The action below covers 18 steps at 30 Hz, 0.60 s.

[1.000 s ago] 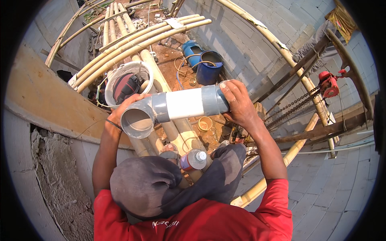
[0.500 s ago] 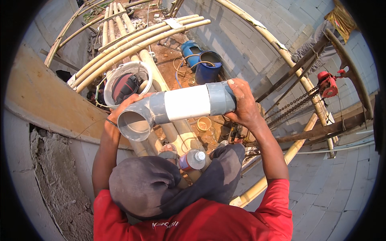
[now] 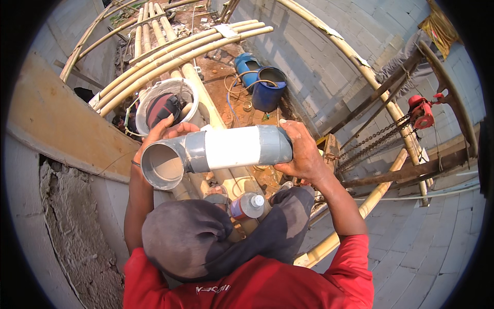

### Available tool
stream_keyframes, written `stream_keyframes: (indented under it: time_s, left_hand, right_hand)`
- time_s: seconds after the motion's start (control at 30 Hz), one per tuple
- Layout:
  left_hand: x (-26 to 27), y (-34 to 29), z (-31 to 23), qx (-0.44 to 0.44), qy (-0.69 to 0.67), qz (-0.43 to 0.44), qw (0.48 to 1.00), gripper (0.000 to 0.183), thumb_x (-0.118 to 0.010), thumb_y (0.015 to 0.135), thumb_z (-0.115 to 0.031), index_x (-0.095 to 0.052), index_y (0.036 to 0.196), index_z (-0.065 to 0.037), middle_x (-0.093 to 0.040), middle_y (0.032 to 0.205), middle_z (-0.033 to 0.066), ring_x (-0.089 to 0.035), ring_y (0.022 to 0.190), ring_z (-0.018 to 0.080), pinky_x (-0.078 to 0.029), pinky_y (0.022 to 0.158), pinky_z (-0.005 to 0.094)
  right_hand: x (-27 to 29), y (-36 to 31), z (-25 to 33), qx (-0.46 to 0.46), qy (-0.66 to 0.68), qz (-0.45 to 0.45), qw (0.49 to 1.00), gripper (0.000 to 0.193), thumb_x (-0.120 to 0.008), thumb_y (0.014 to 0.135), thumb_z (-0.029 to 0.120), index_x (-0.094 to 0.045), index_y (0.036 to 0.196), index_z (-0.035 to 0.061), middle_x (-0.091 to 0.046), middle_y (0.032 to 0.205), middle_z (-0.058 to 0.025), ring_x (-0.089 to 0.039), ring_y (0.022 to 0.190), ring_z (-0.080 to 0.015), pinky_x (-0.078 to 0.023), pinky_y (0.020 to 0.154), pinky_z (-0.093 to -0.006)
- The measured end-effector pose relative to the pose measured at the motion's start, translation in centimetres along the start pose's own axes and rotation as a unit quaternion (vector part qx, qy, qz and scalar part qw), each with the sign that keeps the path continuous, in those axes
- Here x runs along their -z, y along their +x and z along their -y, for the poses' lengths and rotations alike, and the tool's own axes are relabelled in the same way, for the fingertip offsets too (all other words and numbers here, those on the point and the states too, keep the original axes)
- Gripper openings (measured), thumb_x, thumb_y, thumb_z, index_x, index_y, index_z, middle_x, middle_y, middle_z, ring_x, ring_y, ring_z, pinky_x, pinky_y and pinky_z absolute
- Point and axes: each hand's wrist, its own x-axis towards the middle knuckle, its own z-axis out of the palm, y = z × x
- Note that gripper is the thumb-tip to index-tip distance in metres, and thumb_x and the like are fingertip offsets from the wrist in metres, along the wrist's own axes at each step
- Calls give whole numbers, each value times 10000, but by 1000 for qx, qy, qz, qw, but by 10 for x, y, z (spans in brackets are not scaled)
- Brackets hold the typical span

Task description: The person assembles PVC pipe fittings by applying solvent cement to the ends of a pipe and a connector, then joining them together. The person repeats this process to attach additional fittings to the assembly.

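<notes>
Across my lap I hold a length of white PVC pipe [image 3: 232, 148] with grey fittings on both ends. The left fitting [image 3: 162, 166] turns its round open mouth toward me. Behind that fitting, my left hand [image 3: 163, 133] supports it with the thumb raised; part of the palm is hidden. My right hand [image 3: 301, 149] wraps round the right grey fitting [image 3: 276, 144], its thumb on top and fingers below. Near my knees stands a clear plastic bottle [image 3: 251, 206] with a white cap and coloured label.
Bamboo poles [image 3: 190, 62] form a platform ahead and under me. A white bucket [image 3: 191, 95] holding a dark red-and-black bag is at left. Blue barrels [image 3: 268, 92] with a hose stand beyond. A red chain hoist [image 3: 422, 113] hangs at right beside a block wall [image 3: 329, 77].
The pipe has shifted slightly left and down, its right end lowering. My left thumb has lifted, and the left fingers now show above the fitting. My right hand moved with the pipe.
</notes>
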Motion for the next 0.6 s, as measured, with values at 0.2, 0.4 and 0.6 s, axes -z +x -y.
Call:
stream_keyframes:
  time_s: [0.2,0.4,0.6]
  left_hand:
    - [43,1,19,-189,-105,23,976,732,-382,998,-631,-577,1259,24,-665,1183,193,-661,1080,298,-537,950,428]
    - [46,3,32,-563,208,-109,793,1153,-662,662,-853,-490,1362,46,-617,1287,222,-615,1186,343,-519,1003,488]
    - [45,-29,27,-505,314,-191,781,1363,-835,482,-798,-350,1461,17,-522,1356,136,-519,1263,238,-427,1069,388]
  right_hand:
    - [-21,-14,25,-132,101,57,984,1007,-875,623,123,-344,1475,43,-503,1324,-242,-529,1219,-454,-464,1032,-473]
    - [-33,-3,41,-227,158,78,958,1073,-868,646,319,-307,1503,-2,-428,1468,-277,-495,1320,-415,-397,1109,-454]
    - [-26,-4,44,-171,167,60,969,1093,-902,643,324,-316,1493,-33,-515,1381,-288,-555,1247,-439,-434,1067,-462]
